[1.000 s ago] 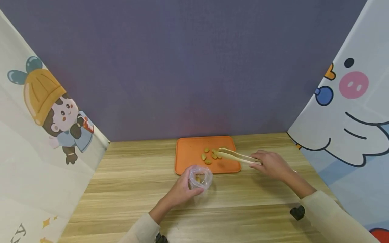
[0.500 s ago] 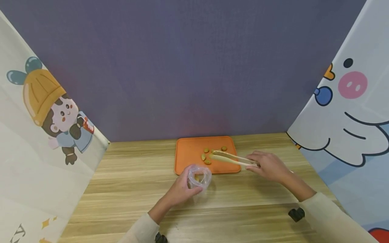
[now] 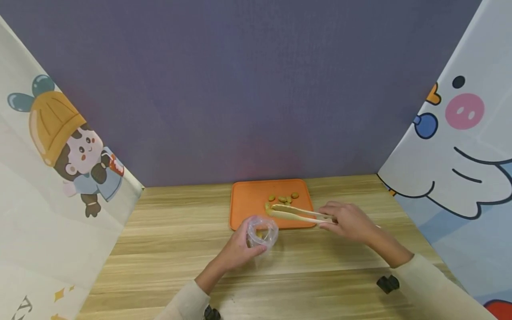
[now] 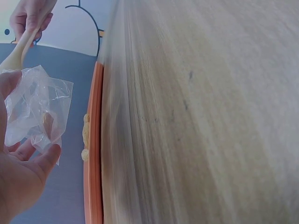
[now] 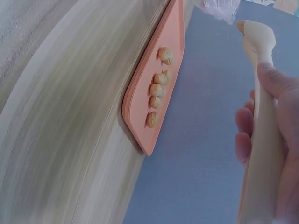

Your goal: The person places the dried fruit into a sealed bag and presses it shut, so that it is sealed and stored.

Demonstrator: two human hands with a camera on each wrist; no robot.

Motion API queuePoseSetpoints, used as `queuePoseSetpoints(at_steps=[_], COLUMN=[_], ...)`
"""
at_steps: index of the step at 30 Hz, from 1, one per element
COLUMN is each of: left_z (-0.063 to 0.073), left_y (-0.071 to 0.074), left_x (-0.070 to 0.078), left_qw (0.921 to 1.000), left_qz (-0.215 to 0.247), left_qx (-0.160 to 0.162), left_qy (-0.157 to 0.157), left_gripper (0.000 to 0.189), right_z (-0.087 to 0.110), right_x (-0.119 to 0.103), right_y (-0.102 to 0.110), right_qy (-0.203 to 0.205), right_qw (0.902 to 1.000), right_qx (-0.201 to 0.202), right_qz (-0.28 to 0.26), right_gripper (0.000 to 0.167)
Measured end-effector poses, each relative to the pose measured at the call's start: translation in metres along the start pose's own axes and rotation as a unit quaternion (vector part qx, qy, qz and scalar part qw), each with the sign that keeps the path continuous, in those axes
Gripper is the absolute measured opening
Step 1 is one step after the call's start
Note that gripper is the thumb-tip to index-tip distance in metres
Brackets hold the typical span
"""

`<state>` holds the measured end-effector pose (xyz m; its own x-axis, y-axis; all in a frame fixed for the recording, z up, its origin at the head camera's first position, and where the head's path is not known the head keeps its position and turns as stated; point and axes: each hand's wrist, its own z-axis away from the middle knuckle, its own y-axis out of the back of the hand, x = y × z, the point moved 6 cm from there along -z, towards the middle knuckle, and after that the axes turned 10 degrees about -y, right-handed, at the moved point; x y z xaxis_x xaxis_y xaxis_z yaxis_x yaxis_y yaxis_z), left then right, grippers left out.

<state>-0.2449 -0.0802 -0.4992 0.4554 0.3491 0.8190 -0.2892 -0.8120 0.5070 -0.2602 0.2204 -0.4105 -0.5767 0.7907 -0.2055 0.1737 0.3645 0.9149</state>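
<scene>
My left hand (image 3: 237, 252) holds a clear plastic bag (image 3: 274, 233) at the tray's front edge, its mouth facing up. Inside the bag is a brown piece of food (image 4: 47, 122). My right hand (image 3: 349, 221) grips cream-coloured tongs (image 3: 300, 216), which reach left over an orange tray (image 3: 249, 200). Between the tong tips a small brown piece (image 5: 241, 26) shows in the right wrist view. Several golden-brown, nut-like pieces (image 3: 282, 199) lie on the tray, and the tongs partly cover one at the left of the group.
The tray sits on a wood-grain table (image 3: 180, 222), against a grey-blue panel (image 3: 256, 98) at the back. White panels with cartoon prints stand at the left (image 3: 48, 213) and right (image 3: 472, 178).
The right hand and tongs have moved left and slightly nearer the bag, uncovering the pieces at the tray's right. The left hand and bag have barely moved.
</scene>
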Motion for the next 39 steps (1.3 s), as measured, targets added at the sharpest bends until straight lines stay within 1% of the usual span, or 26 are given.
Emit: queuePoseSetpoints(at_steps=[4,10,14,19,28,32,39], left_z=[0.0,0.0,0.0,0.001,0.0,0.001,0.001], left_y=[0.0,0.0,0.0,0.0,0.0,0.001,0.001], left_x=[0.0,0.0,0.0,-0.001,-0.002,-0.002,-0.001], left_qw=[1.0,1.0,1.0,1.0,1.0,1.0,1.0], left_qz=[0.0,-0.004,-0.002,0.003,0.002,-0.003,0.009], left_qx=[-0.002,-0.004,-0.004,-0.005,-0.001,0.002,0.003], left_qy=[-0.001,-0.001,-0.002,0.0,0.001,0.0,0.003], left_gripper=[0.094,0.094,0.092,0.092,0.093,0.093,0.093], right_z=[0.0,0.0,0.0,0.001,0.001,0.001,0.002], right_x=[-0.006,-0.012,-0.015,-0.017,-0.02,-0.021,-0.016], right_y=[-0.001,-0.004,-0.006,-0.007,-0.009,-0.01,-0.014], right_qy=[0.014,0.018,0.026,0.037,0.05,0.047,0.03], right_qw=[0.9999,0.9998,0.9996,0.9992,0.9983,0.9981,0.9973], right_qx=[-0.001,-0.012,-0.011,-0.008,-0.023,-0.031,-0.049], right_qz=[-0.008,-0.004,-0.005,-0.011,-0.022,-0.027,-0.044], right_gripper=[0.037,0.037,0.037,0.035,0.032,0.032,0.037])
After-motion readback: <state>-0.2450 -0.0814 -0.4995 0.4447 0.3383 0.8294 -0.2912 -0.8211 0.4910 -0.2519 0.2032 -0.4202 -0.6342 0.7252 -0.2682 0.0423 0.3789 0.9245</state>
